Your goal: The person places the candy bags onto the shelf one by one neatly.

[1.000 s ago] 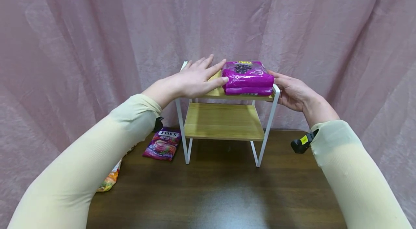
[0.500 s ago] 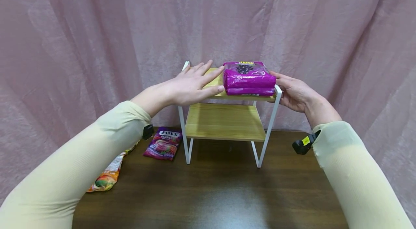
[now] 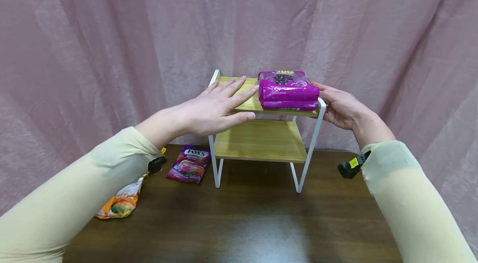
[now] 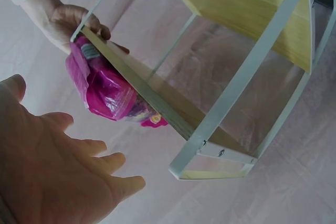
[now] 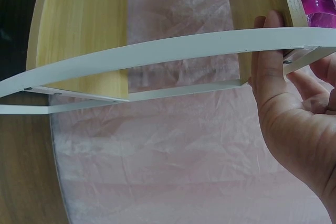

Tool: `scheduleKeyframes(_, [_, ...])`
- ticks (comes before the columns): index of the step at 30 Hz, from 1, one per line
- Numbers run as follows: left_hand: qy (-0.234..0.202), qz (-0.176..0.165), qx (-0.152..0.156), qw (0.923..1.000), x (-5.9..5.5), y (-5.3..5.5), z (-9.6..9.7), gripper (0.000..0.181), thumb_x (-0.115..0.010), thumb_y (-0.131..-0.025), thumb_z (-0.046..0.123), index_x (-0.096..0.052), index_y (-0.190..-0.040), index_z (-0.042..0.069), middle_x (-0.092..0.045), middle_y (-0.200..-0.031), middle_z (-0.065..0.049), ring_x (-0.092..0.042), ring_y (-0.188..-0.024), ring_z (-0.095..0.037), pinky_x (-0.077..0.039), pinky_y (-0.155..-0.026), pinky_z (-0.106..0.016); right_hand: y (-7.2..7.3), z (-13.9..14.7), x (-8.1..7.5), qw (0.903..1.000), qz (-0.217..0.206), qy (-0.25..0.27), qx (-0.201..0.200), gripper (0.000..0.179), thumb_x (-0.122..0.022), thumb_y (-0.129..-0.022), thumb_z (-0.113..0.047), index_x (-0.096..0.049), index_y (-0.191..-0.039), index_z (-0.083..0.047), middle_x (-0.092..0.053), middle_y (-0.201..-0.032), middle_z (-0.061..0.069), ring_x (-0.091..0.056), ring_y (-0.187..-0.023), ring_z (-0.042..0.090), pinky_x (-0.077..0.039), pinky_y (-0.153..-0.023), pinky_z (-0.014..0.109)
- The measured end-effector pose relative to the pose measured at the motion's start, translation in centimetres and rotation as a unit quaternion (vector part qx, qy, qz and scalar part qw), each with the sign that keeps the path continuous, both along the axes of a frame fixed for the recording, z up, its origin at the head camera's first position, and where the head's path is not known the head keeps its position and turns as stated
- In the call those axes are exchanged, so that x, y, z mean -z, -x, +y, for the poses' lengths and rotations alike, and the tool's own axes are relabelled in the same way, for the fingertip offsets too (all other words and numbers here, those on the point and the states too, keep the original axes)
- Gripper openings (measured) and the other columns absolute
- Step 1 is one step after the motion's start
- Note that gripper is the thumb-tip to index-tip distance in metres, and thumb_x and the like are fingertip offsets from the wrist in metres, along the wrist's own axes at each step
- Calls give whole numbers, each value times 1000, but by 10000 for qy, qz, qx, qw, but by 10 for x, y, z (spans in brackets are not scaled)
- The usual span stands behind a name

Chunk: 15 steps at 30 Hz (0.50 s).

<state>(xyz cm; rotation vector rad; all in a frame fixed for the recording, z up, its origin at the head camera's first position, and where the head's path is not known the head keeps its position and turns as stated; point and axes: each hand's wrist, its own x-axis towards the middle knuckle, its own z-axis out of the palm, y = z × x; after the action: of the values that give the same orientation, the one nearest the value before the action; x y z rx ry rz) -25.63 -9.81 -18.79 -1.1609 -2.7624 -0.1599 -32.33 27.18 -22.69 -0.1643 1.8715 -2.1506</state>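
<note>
A small two-tier rack with wooden boards (image 3: 261,142) and a white metal frame (image 5: 173,51) stands on the table. A plump purple packet (image 3: 287,93) printed with dark berries lies on the right part of its top board (image 3: 252,103). My left hand (image 3: 209,110) hovers by the rack's front left, fingers spread, apart from the packet and holding nothing. At the right end my right hand (image 3: 341,107) grips the edge of the rack; in the right wrist view its fingers (image 5: 270,72) pass behind the frame beneath the top board, beside the packet.
On the table, left of the rack, lies a purple Fox's Berries bag (image 3: 189,164). An orange bag with a fruit picture (image 3: 121,205) lies farther left, partly hidden by my left sleeve. A pink curtain (image 3: 186,26) hangs right behind the rack.
My left hand has drawn back from the packet's left side, moving left and toward me. My right hand stays at the rack's right end, and the packet stays on the top board.
</note>
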Motion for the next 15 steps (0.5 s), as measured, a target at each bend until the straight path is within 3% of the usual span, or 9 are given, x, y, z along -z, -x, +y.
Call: scheduleKeyframes(15, [186,104,171,9996,25,-24,-16,73,-30,-102,70,-14,-165,35,-3,-172,-4,-3,-157,-28,-4,-122,-60,-1,-1,1,10000,2,33,8,71,-53,-108,-18,-13,-166,-27,-71,-117,8,-74,-90,15,-58,-87,31])
